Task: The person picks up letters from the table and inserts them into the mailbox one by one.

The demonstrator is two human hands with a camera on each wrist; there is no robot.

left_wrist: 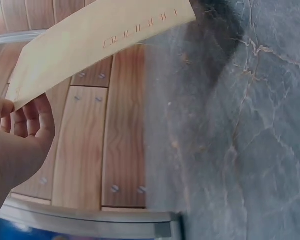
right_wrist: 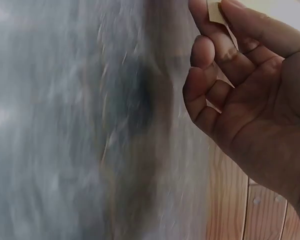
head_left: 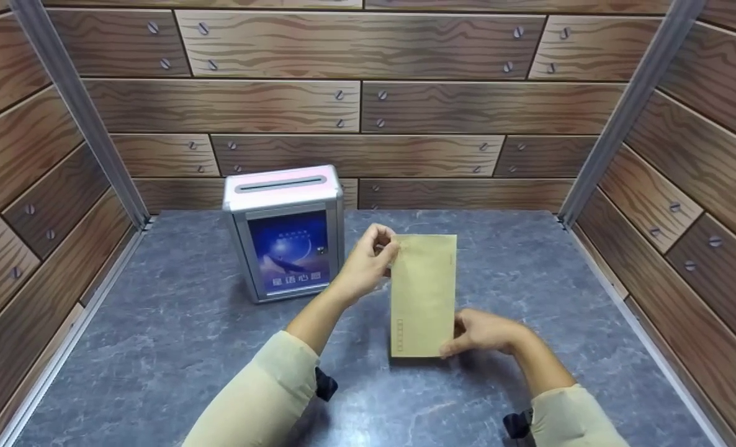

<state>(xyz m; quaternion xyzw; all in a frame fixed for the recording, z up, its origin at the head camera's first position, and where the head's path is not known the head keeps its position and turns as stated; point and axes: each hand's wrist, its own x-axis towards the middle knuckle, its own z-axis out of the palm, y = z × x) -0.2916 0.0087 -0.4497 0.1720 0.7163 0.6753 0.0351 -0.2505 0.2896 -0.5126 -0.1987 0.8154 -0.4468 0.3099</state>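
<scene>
A tan paper envelope (head_left: 424,292) with a row of small printed boxes is held upright over the table in the head view. My left hand (head_left: 368,261) pinches its upper left corner between thumb and fingers; the left wrist view shows the same grip on the envelope (left_wrist: 90,45). At the lower right corner, my right hand (head_left: 483,332) pinches the envelope between thumb and fingers. In the right wrist view only that corner shows between the fingers of the right hand (right_wrist: 255,90). Left of the envelope stands a slotted box (head_left: 281,236) with a blue printed front.
The box has a long slot in its pale top and a small lock on its front. A grey marbled table (head_left: 157,366) lies under everything. Wood-plank panels (head_left: 362,105) with metal corner posts enclose it at the back and both sides.
</scene>
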